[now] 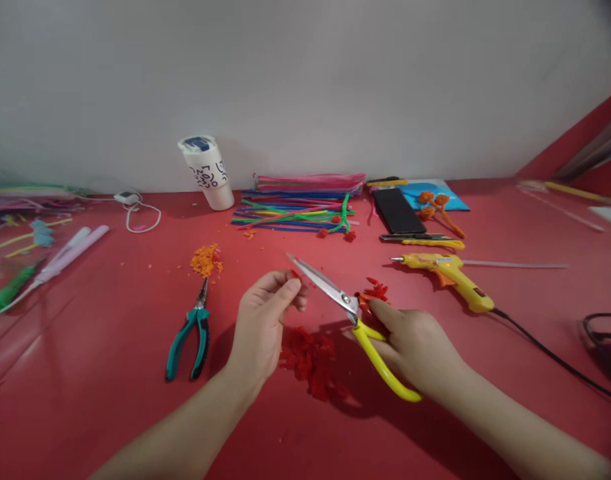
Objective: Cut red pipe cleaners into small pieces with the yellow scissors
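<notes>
Pinched between the thumb and fingers of my left hand (268,310) is a small red piece (295,275), mostly hidden by the fingertips. My right hand (415,343) grips scissors (330,287) by their yellow and orange handles. The blades point up and left, their tips just above the red piece; I cannot tell whether they touch it. On the table below, between my hands, lies a pile of red pieces (313,363). A smaller red cluster (376,289) rests just beyond the scissors' handles.
Teal pliers (188,340) and orange bits (205,260) lie to the left. A tumbler (208,173) stands by the wall beside pipe cleaners (295,207). At right are a phone (398,211), a utility knife (425,241) and a corded yellow glue gun (448,273).
</notes>
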`<state>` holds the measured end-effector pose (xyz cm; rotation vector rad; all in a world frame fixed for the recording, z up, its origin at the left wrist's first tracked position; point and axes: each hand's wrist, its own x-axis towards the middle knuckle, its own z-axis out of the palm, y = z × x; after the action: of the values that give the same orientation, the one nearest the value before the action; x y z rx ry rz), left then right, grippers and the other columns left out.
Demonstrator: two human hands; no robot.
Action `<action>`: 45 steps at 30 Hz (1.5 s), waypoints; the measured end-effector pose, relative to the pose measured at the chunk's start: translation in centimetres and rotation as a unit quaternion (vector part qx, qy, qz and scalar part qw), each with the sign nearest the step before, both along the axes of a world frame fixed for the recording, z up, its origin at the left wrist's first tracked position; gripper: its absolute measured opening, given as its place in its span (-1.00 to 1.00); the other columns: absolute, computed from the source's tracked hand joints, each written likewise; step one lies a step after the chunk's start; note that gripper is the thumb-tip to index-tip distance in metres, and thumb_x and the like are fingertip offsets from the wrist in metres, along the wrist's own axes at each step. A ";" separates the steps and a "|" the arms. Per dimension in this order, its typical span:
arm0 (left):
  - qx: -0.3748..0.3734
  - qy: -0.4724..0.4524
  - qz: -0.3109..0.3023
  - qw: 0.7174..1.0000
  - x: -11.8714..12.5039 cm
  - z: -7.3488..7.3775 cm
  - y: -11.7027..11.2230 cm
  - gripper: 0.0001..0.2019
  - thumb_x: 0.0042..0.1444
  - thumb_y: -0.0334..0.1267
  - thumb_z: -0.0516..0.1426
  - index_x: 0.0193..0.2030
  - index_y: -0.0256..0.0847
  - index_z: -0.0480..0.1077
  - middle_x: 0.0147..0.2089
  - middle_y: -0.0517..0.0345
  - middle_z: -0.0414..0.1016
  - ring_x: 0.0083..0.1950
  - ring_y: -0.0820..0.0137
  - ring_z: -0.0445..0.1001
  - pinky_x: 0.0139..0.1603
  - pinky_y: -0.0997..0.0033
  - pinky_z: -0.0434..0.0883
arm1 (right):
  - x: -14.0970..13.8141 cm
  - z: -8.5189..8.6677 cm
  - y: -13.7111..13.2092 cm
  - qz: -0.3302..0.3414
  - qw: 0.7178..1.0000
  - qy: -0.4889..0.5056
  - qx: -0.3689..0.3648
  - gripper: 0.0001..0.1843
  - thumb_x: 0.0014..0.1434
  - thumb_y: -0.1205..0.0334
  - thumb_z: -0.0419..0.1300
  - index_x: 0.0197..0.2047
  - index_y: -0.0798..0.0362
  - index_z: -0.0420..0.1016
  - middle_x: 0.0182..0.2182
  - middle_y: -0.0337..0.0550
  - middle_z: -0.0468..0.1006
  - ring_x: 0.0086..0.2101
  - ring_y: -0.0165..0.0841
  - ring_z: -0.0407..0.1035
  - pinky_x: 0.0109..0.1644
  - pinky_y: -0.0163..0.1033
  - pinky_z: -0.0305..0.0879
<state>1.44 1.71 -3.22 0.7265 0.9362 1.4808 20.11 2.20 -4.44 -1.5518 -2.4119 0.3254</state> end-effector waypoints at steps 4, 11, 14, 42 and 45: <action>-0.051 -0.003 -0.108 0.993 0.4 -0.1 -0.4 -0.96 -0.06 -0.36 0.15 -0.45 -0.28 0.38 -0.52 0.22 0.42 -0.52 0.59 0.34 -0.47 0.61 0.28 | -1.2 1.0 -0.3 -0.033 0.956 0.241 -0.161 -0.67 0.00 -0.05 0.04 -0.54 0.04 0.17 -0.68 -0.35 0.15 -0.65 -0.50 0.05 -0.59 -0.37 -0.05; -0.100 0.052 -0.267 0.957 1.2 -0.2 -1.1 -0.90 -0.07 -0.31 0.16 -0.47 -0.32 0.38 -0.55 0.18 0.40 -0.56 0.58 0.31 -0.50 0.57 0.24 | -2.1 1.3 -1.1 -0.067 0.813 0.488 -0.311 -0.75 -0.02 0.07 0.12 -0.32 0.05 0.25 -0.78 -0.51 0.10 -0.78 -0.58 -0.03 -0.67 -0.39 0.03; -0.107 0.070 -0.290 0.948 1.3 -0.2 -1.2 -0.90 -0.08 -0.31 0.16 -0.46 -0.32 0.39 -0.55 0.20 0.38 -0.56 0.58 0.29 -0.50 0.56 0.23 | -1.9 1.3 -1.2 -0.069 0.810 0.490 -0.315 -0.83 -0.01 0.14 0.11 -0.38 0.04 0.25 -0.79 -0.51 0.12 -0.80 -0.59 -0.02 -0.68 -0.41 0.05; 0.019 0.090 0.041 0.995 -0.2 -0.2 0.2 -0.93 -0.06 -0.41 0.13 -0.51 -0.26 0.41 -0.59 0.26 0.35 -0.54 0.59 0.27 -0.47 0.57 0.23 | -0.4 0.5 -0.7 0.030 0.995 -0.092 0.015 -0.63 0.10 -0.09 -0.10 -0.33 0.07 0.20 -0.58 -0.15 0.44 -0.59 -0.30 0.31 -0.55 -0.31 -0.14; 0.024 0.097 0.038 0.994 -0.2 -0.1 0.1 -0.92 -0.05 -0.41 0.12 -0.51 -0.25 0.41 -0.59 0.26 0.34 -0.54 0.58 0.27 -0.47 0.57 0.23 | -0.2 0.3 -0.6 0.037 0.993 -0.105 0.037 -0.63 0.10 -0.09 -0.11 -0.34 0.07 0.20 -0.61 -0.17 0.42 -0.62 -0.31 0.30 -0.56 -0.31 -0.18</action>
<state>1.20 1.81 -3.31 0.8897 1.0882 1.5227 19.88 1.56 -4.12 -1.5363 -2.6120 0.0887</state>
